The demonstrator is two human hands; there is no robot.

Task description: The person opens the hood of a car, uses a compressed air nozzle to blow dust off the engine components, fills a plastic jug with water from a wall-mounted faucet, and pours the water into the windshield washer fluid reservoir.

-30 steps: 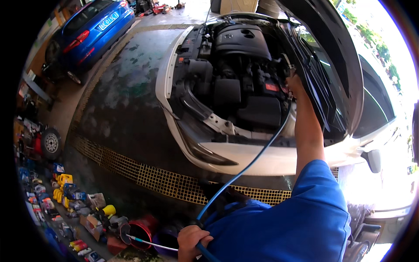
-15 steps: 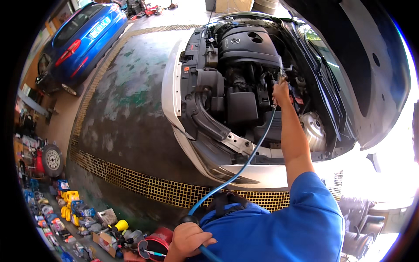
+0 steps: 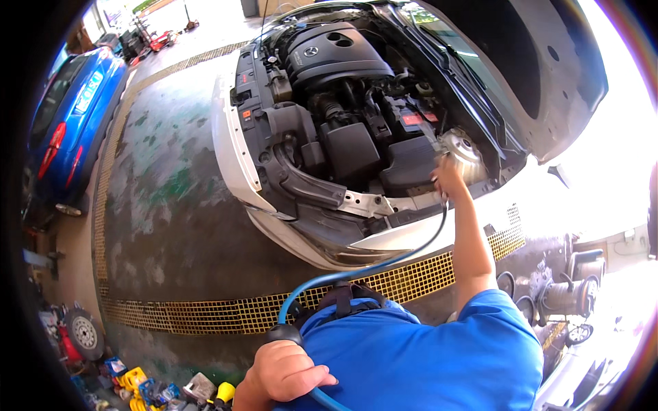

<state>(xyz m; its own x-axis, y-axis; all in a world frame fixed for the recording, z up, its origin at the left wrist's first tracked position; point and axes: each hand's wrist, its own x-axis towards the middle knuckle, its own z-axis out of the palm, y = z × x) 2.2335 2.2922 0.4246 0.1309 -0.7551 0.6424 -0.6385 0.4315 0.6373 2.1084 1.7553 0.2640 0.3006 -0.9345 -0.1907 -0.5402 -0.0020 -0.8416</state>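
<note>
My right hand (image 3: pixel 449 177) is closed round an air gun (image 3: pixel 442 149), blurred by motion, with its front end over the silver strut tower (image 3: pixel 465 156) in the engine bay of a white car (image 3: pixel 236 140). From under that hand a blue hose (image 3: pixel 356 266) curves down and left to my body. There my left hand (image 3: pixel 291 370) is wrapped round the hose, just below a round black piece (image 3: pixel 283 333) on it. Near the right hand are a black box cover (image 3: pixel 410 164) and the battery (image 3: pixel 410 113). The engine cover (image 3: pixel 339 53) lies farther off.
The raised bonnet (image 3: pixel 548 75) overhangs the far right. A yellow floor grating (image 3: pixel 205 316) runs between me and the car. A blue car (image 3: pixel 75 116) stands at the left. A wheel (image 3: pixel 84 332) and several bottles (image 3: pixel 133 379) are at lower left; a hose reel (image 3: pixel 569 298) is at right.
My right hand has moved nearer with the air gun, from beside the engine cover to the strut tower. The hose bends lower. My left hand keeps its grip; the view has shifted right.
</note>
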